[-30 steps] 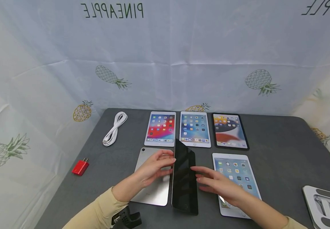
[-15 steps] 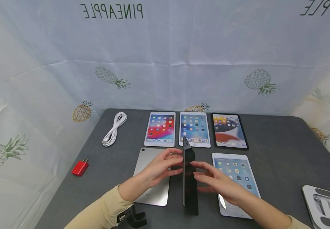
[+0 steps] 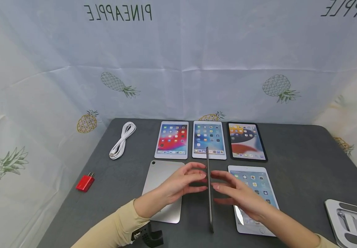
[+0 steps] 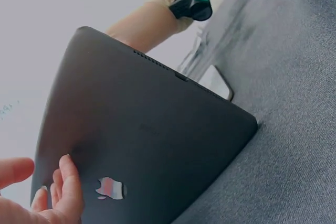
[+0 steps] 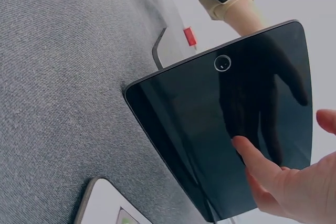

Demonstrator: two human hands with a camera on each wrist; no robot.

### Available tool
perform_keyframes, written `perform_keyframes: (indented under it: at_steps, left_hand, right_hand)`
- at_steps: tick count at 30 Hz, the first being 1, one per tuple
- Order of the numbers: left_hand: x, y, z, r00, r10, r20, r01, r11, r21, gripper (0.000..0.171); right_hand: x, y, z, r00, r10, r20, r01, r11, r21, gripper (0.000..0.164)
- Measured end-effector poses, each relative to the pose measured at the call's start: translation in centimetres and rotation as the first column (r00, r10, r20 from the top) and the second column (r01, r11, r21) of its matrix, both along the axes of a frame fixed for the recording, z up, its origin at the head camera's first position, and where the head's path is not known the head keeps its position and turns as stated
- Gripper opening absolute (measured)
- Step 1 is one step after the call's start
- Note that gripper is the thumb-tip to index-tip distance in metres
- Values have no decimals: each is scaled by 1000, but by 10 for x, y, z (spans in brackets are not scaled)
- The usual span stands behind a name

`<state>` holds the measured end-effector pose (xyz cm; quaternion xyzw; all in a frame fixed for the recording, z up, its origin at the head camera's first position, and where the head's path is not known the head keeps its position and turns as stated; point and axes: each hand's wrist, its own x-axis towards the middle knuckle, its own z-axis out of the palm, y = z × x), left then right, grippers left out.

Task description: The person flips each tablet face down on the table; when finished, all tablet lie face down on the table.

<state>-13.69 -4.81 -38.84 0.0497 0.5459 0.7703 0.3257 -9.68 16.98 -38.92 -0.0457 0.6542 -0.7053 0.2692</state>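
A dark tablet stands on its long edge, seen edge-on between both hands in the head view. My left hand touches its matte back, which bears an apple logo, with the fingertips; the left thumb stands off. On the other side the fingertips of my right hand rest on the black, unlit screen, right thumb apart from it. Left of it lies a silver tablet, back up, partly covered by my left arm. To the right, a white tablet with a lit screen lies partly under my right hand.
Along the far edge lie two white tablets and a black-framed tablet, screens lit. A coiled white cable and a red charger are at the left. A silver folding stand lies at the right edge.
The dark tablet has swung up from leaning with its screen showing to upright, edge-on to the head view. My left hand has moved right along with it; the right hand has hardly moved.
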Motion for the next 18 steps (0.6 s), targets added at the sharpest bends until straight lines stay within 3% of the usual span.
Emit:
perform_keyframes:
  at_steps: [18]
  left_hand:
    - [8, 8, -17, 990, -138, 23, 140, 986, -86, 36]
  right_hand:
    - [2, 22, 8, 997, -74, -2, 74, 996, 51, 68]
